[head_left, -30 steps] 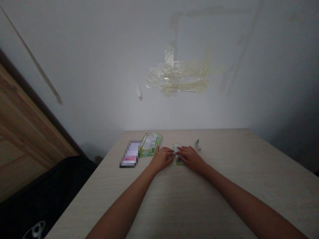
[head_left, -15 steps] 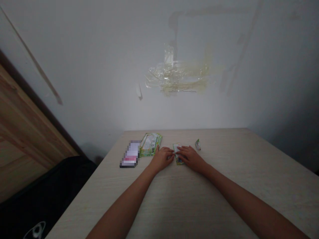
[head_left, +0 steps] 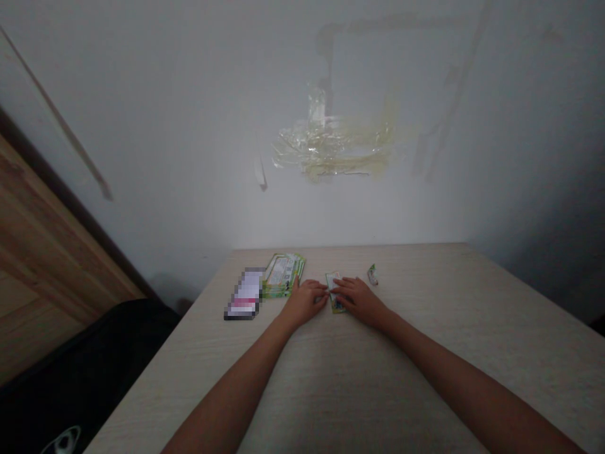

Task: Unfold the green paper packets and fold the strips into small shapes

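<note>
On the table in front of me lies a narrow printed paper, green-edged with a dark picture near its lower end; it may be folded. My right hand rests over its right side, fingers stretched out and pressing on it. At its left edge is my left hand, its fingers reaching toward the paper and apparently touching it, thumb raised away from them. Neither hand closes round anything. Behind my left thumb, a fanned stack of green-bordered printed sheets lies flat. The hands cover part of the narrow paper.
A phone, blurred out, lies left of the stack. A small folded printed piece sits beyond my right hand. The pale wooden table meets a wall with tape remnants. Left are a dark bag-like object and wooden panel.
The whole view has shifted slightly left. Both hands stay at the narrow paper, with barely any movement of the fingers.
</note>
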Motion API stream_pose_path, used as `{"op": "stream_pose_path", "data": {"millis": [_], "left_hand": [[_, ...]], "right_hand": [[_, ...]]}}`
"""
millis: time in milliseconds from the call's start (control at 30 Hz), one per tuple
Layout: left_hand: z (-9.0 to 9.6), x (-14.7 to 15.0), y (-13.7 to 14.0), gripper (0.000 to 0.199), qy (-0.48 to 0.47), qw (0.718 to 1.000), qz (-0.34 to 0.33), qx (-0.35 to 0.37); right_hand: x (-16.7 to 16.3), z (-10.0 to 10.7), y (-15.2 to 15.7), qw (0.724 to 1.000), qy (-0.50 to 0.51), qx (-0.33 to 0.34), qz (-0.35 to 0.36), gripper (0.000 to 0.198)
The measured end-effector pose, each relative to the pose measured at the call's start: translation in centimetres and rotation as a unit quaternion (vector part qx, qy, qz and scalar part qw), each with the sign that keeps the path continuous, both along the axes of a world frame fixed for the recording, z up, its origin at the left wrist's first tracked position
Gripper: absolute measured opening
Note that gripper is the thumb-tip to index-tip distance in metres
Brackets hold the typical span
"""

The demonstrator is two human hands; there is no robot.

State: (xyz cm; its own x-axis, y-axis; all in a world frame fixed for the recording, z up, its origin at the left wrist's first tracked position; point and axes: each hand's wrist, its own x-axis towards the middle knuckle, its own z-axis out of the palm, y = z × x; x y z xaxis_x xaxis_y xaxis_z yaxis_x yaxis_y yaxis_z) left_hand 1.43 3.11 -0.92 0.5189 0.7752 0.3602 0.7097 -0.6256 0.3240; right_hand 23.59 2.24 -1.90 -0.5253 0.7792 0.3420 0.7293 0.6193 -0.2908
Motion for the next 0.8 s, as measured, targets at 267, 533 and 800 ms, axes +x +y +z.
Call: {"op": "stream_pose_path", "data": {"millis": [267,533,800], "left_hand": [[0.2,-0.1,-0.1,0.024,0.013,1.000,-0.002,0.007],[0.6,0.1,-0.3,0.018,0.040,0.999,0.000,0.014],[0.9,1.3,-0.3,0.009,0.026,0.999,0.037,0.020]], "right_hand": [[-0.1,-0.2,0.2,1.000,-0.005,0.013,-0.001,0.031],[-0.2,-0.3,0.1,1.000,0.004,0.003,-0.003,0.031],[-0.3,-0.7,0.5,0.998,0.060,0.007,-0.015,0.046]]}}
